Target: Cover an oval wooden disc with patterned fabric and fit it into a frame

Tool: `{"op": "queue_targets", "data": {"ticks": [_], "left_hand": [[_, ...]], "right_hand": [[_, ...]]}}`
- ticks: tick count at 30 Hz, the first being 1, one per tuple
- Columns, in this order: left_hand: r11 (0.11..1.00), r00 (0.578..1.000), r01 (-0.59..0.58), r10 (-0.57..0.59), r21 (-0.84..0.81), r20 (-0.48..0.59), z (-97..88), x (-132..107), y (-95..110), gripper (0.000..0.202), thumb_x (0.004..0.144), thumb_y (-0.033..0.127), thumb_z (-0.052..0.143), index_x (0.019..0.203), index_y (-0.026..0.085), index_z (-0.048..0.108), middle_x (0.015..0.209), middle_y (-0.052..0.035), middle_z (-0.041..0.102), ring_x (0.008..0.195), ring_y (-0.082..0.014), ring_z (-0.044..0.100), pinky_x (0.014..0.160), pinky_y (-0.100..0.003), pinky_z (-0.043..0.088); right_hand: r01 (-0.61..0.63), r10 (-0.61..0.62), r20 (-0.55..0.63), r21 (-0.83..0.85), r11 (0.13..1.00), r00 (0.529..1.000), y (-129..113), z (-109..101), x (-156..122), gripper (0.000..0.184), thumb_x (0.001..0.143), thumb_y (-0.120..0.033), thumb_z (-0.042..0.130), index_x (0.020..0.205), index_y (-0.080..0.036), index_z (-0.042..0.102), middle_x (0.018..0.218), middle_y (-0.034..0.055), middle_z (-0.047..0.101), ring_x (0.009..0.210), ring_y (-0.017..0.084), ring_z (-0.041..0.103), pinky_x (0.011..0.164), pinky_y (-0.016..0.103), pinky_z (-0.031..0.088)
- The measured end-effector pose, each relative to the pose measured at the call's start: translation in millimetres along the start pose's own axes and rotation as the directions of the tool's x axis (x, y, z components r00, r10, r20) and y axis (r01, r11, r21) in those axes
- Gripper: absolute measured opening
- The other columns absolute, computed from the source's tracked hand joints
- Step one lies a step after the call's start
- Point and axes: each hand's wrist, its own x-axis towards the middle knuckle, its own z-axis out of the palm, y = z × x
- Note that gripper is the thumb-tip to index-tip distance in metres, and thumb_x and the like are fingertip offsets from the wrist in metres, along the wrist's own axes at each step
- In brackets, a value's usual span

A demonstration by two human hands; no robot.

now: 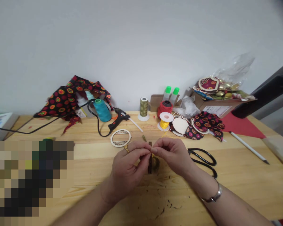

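My left hand (132, 163) and my right hand (172, 153) meet fingertip to fingertip in the middle of the table. Both are closed in a pinch, and whatever lies between the fingers is too small to make out. Directly below the fingertips shows a narrow dark brown strip (150, 168). Beside it, partly covered by my right hand, is a rounded olive-gold thing (156, 164). Black-handled scissors (204, 160) lie just right of my right hand, their blades hidden behind it. An oval wooden lattice frame (113, 142) rests beyond my left hand.
Along the wall stand a teal thread cone (103, 110), a glue gun (119, 119), an olive thread spool (143, 107) and a yellow cord spool (165, 124). Patterned fabric (61, 100) is heaped left. A filled cardboard box (212, 105) and a white pencil (248, 147) are right.
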Motion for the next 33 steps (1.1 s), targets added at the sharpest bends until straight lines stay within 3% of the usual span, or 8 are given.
{"op": "queue_targets", "data": {"ticks": [4, 8, 12, 16, 25, 29, 33], "left_hand": [[0.999, 0.999, 0.04, -0.04, 0.002, 0.02, -0.2, -0.5, -0.8, 0.018, 0.075, -0.002, 0.058, 0.082, 0.015, 0.062, 0.086, -0.0039, 0.065, 0.08, -0.0091, 0.062, 0.075, -0.017, 0.049], [0.997, 0.997, 0.075, -0.076, 0.012, 0.033, -1.0, -1.3, -1.7, 0.017, 0.078, 0.0, 0.056, 0.083, 0.015, 0.062, 0.087, -0.0041, 0.064, 0.083, -0.0099, 0.061, 0.078, -0.018, 0.049], [0.995, 0.994, 0.101, -0.101, 0.015, 0.046, -1.9, -0.7, -1.8, 0.016, 0.079, 0.002, 0.055, 0.083, 0.016, 0.061, 0.087, -0.0036, 0.064, 0.082, -0.0104, 0.061, 0.076, -0.02, 0.05], [0.995, 0.994, 0.097, -0.097, 0.023, 0.043, -2.1, -0.2, -2.3, 0.017, 0.08, 0.003, 0.054, 0.084, 0.018, 0.061, 0.088, -0.0038, 0.065, 0.082, -0.0126, 0.062, 0.074, -0.023, 0.052], [0.995, 0.995, 0.086, -0.089, 0.045, 0.052, -2.4, -0.8, -4.1, 0.018, 0.081, 0.003, 0.052, 0.086, 0.018, 0.06, 0.089, -0.0041, 0.064, 0.083, -0.0138, 0.062, 0.074, -0.024, 0.051], [0.995, 0.994, 0.08, -0.083, 0.052, 0.072, -3.3, -0.5, -3.7, 0.019, 0.081, 0.002, 0.051, 0.087, 0.018, 0.058, 0.089, -0.0041, 0.063, 0.083, -0.0135, 0.061, 0.075, -0.024, 0.05], [0.996, 0.992, 0.067, -0.073, 0.057, 0.107, -2.1, -1.1, -5.1, 0.019, 0.082, 0.002, 0.05, 0.089, 0.018, 0.057, 0.092, -0.0042, 0.062, 0.086, -0.0135, 0.06, 0.078, -0.025, 0.048]], "right_hand": [[0.189, -0.197, -0.044, -0.143, 0.971, 0.979, -2.6, 0.0, -2.6, 0.013, 0.074, -0.021, 0.066, 0.063, -0.016, 0.063, 0.059, -0.002, 0.061, 0.055, 0.009, 0.051, 0.055, 0.022, 0.042], [0.402, -0.426, -0.009, -0.317, 0.859, 0.905, -2.6, -1.8, -2.2, 0.01, 0.077, -0.013, 0.063, 0.068, -0.017, 0.065, 0.066, 0.0005, 0.063, 0.062, 0.011, 0.056, 0.061, 0.023, 0.045], [0.485, -0.526, 0.025, -0.425, 0.764, 0.85, 0.2, -2.2, -3.1, 0.009, 0.079, -0.011, 0.061, 0.077, -0.017, 0.067, 0.073, 0.0037, 0.063, 0.067, 0.013, 0.058, 0.062, 0.024, 0.048], [0.58, -0.642, 0.081, -0.526, 0.622, 0.762, 1.7, -2.6, -5.0, 0.011, 0.083, -0.012, 0.057, 0.084, -0.017, 0.066, 0.077, 0.0045, 0.063, 0.07, 0.014, 0.057, 0.063, 0.026, 0.048], [0.677, -0.729, 0.317, -0.687, 0.264, 0.606, 3.8, -7.0, -6.4, 0.015, 0.087, -0.009, 0.049, 0.095, -0.014, 0.06, 0.083, 0.008, 0.063, 0.075, 0.017, 0.051, 0.068, 0.031, 0.047], [0.688, -0.716, 0.385, -0.703, 0.181, 0.582, 5.3, -9.2, -8.5, 0.019, 0.086, -0.007, 0.048, 0.102, -0.011, 0.057, 0.089, 0.0105, 0.064, 0.08, 0.019, 0.05, 0.072, 0.034, 0.047], [0.681, -0.697, 0.401, -0.712, 0.171, 0.594, 5.9, -10.2, -8.6, 0.019, 0.088, -0.008, 0.045, 0.102, -0.013, 0.057, 0.088, 0.0098, 0.063, 0.081, 0.019, 0.051, 0.073, 0.035, 0.047]]}}
